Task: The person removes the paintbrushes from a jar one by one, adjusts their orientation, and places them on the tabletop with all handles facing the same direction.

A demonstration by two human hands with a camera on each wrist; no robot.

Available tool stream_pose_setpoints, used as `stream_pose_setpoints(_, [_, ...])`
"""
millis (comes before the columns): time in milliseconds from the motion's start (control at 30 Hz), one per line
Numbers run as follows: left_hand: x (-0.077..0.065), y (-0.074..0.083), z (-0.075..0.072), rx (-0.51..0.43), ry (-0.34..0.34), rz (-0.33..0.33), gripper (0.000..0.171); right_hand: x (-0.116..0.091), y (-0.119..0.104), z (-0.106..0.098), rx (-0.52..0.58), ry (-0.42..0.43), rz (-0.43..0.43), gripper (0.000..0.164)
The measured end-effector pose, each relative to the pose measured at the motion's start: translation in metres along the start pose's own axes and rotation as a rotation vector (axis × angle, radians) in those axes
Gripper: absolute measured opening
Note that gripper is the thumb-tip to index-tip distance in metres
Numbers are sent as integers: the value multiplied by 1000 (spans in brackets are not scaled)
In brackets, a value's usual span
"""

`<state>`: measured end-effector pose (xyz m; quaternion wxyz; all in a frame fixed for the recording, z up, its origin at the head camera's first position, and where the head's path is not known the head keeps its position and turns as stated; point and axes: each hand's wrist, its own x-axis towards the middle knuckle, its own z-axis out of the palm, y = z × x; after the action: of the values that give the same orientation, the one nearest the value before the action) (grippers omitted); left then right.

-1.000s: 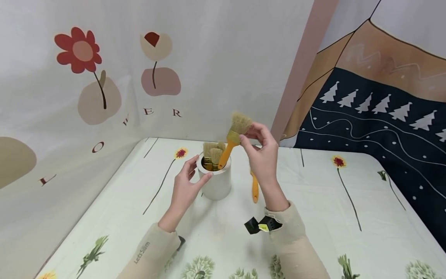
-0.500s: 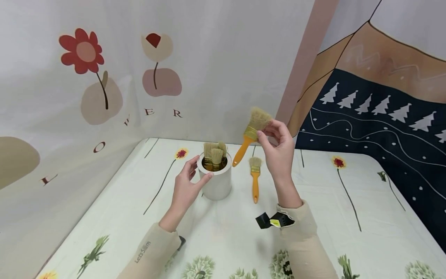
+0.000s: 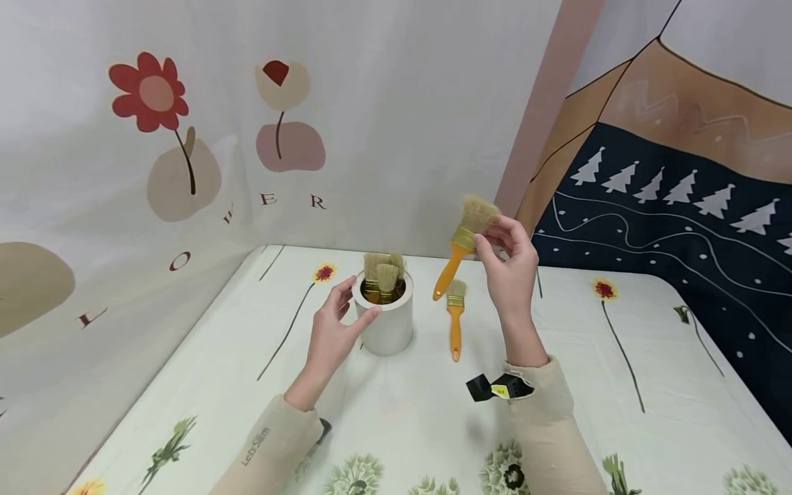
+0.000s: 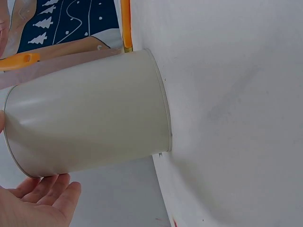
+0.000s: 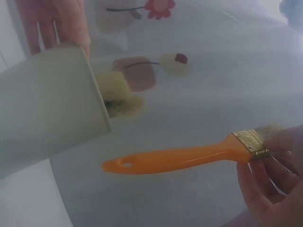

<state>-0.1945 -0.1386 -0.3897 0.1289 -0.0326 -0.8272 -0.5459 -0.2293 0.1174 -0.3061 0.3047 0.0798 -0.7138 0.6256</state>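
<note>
Near the middle of the table stands a white cylindrical container, upright, with several bristle-up paintbrushes inside. My left hand holds it at the rim, fingers on the left side and thumb at the front. In the left wrist view those fingertips touch the container wall. Right of the container and above the table, my right hand pinches a wide paintbrush by its gold ferrule. Its bristles point up and its orange handle hangs down toward the left.
Another orange-handled paintbrush lies on the table to the right of the container, bristles away from me. A white cloth with printed flowers covers the table. Behind it hangs a printed curtain; a dark tree-patterned cloth hangs at the right.
My right hand has carried the wide paintbrush rightward, away from above the container's opening, uncovering the brush on the table. The left hand has stayed at the container's rim.
</note>
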Motion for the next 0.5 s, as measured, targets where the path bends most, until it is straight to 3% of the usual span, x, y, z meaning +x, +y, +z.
stream_pose_setpoints(500, [-1,0,0,-1,5,5,72,4,28,-9,-46,21,84,35])
